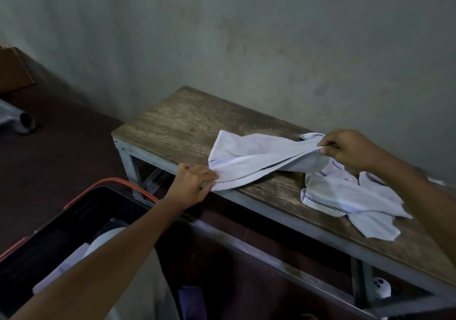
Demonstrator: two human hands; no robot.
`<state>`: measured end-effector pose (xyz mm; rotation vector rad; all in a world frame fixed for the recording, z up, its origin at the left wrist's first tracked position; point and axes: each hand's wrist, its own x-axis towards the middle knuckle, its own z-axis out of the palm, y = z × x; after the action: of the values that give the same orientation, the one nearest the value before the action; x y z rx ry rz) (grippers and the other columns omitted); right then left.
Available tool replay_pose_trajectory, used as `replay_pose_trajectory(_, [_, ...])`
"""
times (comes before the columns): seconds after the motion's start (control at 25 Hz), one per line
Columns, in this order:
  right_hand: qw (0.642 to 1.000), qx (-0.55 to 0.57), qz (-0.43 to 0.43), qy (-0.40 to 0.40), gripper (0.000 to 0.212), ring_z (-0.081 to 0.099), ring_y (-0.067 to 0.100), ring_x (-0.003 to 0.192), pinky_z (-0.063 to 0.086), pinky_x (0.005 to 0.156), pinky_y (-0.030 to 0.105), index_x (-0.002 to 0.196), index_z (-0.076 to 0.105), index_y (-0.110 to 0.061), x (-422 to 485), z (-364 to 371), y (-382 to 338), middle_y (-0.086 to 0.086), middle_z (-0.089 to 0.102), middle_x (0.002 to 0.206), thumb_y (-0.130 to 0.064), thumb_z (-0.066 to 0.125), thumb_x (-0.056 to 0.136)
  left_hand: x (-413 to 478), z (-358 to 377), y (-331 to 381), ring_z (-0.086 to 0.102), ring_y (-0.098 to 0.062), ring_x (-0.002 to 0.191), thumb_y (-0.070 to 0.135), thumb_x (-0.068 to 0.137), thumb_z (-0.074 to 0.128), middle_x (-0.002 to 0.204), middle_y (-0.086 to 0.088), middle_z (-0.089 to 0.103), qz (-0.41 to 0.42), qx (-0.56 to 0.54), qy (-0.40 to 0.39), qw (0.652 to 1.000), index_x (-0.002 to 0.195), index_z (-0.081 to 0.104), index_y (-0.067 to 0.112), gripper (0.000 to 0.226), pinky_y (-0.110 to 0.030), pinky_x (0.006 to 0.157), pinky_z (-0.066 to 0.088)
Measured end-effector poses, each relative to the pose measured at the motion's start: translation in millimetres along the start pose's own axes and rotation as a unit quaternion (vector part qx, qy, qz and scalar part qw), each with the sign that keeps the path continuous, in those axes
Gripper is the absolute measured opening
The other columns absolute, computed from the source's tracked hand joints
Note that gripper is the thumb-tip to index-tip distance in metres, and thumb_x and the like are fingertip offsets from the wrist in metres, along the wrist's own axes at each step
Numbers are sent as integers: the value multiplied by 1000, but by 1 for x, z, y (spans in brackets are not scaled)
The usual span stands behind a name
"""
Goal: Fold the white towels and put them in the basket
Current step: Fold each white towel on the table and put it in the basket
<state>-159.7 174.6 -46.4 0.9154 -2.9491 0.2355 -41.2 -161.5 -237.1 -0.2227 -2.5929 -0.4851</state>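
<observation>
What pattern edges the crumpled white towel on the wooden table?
The crumpled white towel has a black checkered border stripe, seen in the head view.

A plain grey-green plaster wall (pixel 271 36), mottled and scuffed, fills the upper part of the view. Against it stands 1 long table (pixel 172 122) with a worn, streaked wooden top on a grey metal frame (pixel 127 158). A lower rail (pixel 271 260) runs between its legs. The floor (pixel 61 152) is dark reddish brown. At the far left edge sits a brown cardboard box (pixel 12 70), and a grey tube-like object (pixel 23 120) lies on the floor near it. The light is dim and even, with soft shadow beneath the table.
</observation>
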Motion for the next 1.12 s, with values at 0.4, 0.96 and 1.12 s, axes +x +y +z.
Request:
replay_pose_trajectory(0.4, [997, 5, 59, -48, 11, 59, 24, 82, 39, 72, 29, 92, 72, -8, -8, 19, 19, 9, 68, 88, -13, 66, 85, 6, 9, 2, 61, -7, 90, 45, 81, 53, 94, 14, 70, 2, -2, 27, 1000, 94, 69, 27, 28, -26, 81, 19])
replay_pose_trajectory(0.96, [998, 31, 57, -3, 14, 53, 19, 76, 32, 64, 26, 96, 70, -5, -32, -20, 7, 0, 58, 77, -13, 62, 88, 86, -102, 22, 62, -28, 79, 12, 86, 57, 86, -13, 70, 46, -3, -104, 994, 90, 70, 5, 16, -23, 64, 30])
replay_pose_trajectory(1.12, [994, 22, 47, 100, 9, 54, 23, 75, 30, 63, 27, 88, 68, -4, -36, -85, -5, 7, 61, 77, -9, 61, 87, 128, -181, 46, 60, -17, 69, 29, 67, 49, 77, -5, 69, 51, -36, -15, 998, 79, 68, 11, 29, -25, 62, 40])
